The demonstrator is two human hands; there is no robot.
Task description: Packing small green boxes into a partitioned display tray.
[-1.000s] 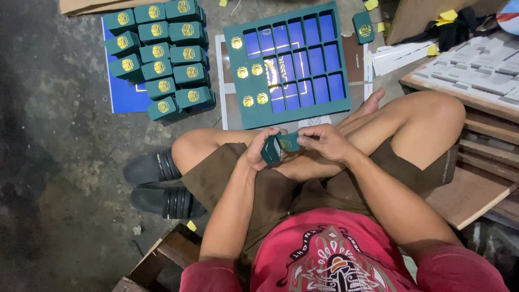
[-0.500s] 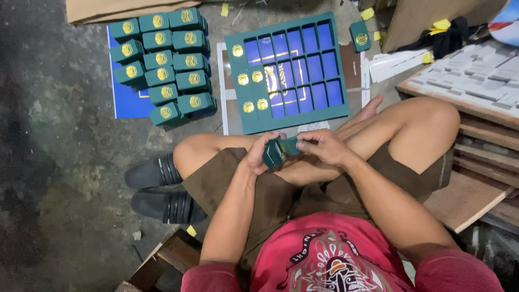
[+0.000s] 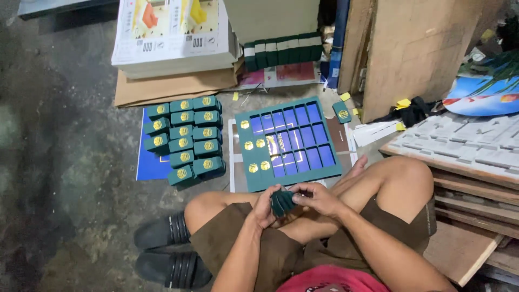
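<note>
**Folding a small green box in the lap**

The person sits cross-legged on the floor. Both hands meet just above the lap. The left hand (image 3: 264,208) and the right hand (image 3: 319,199) are each closed around one small dark green box (image 3: 281,201), which sits between them. The fingers wrap it from both sides, so part of it is hidden. It looks like the box is being folded or pressed into shape. That is a guess from how the fingers pinch it. The next move would need a firm squeeze on the edges so the flaps stay put, and then a free spot to set the box down.

Just in front of the knees lies a green tray (image 3: 287,143) cut into a grid of square holes. Blue shows through most holes. A few holes on its left side hold round gold pieces (image 3: 255,157). The rest of the holes look empty.

To the left of the tray, a group of finished green boxes (image 3: 185,139) stands in rows on a blue sheet (image 3: 147,165). Each has a gold circle on top. They sit close together, touching.

One more single green box (image 3: 341,112) lies just beside the tray's far right corner. Farther back, a row of green pieces (image 3: 281,51) stands on edge. Black sandals (image 3: 165,249) rest by the left knee.
</note>
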